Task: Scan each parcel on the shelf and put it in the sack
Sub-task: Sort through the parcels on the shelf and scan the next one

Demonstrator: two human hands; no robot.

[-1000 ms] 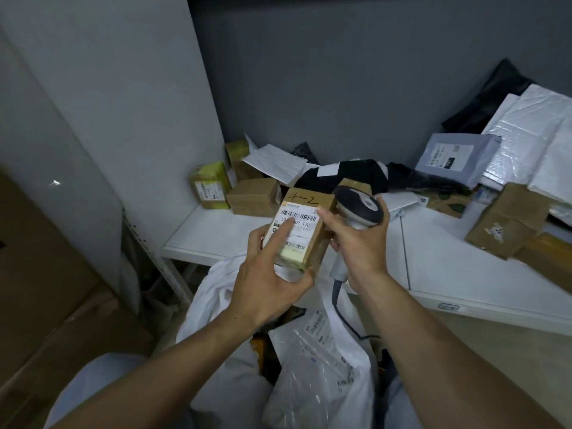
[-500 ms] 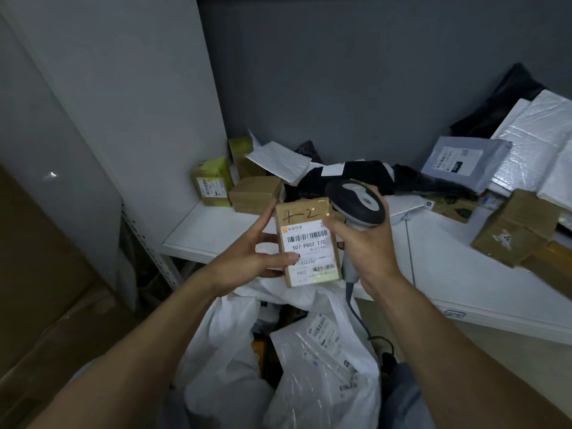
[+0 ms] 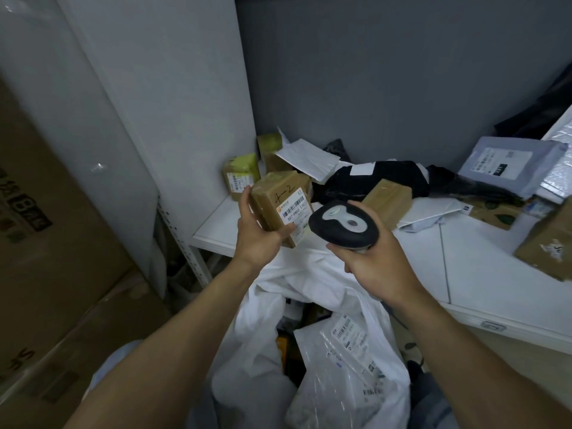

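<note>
Scanning step. Your left hand [image 3: 257, 239] grips the brown box [image 3: 278, 205], thumb on its label [image 3: 295, 212], above the near-left corner of the shelf [image 3: 464, 274] and over the white sack [image 3: 263, 320]. Your right hand [image 3: 374, 267] is wrapped round the scanner [image 3: 343, 226] just right of the box; the hands are close but apart. No beam shows on the label, so the read is probably not done. Next: aim at the barcode, then lower the box into the sack's open mouth.
</note>
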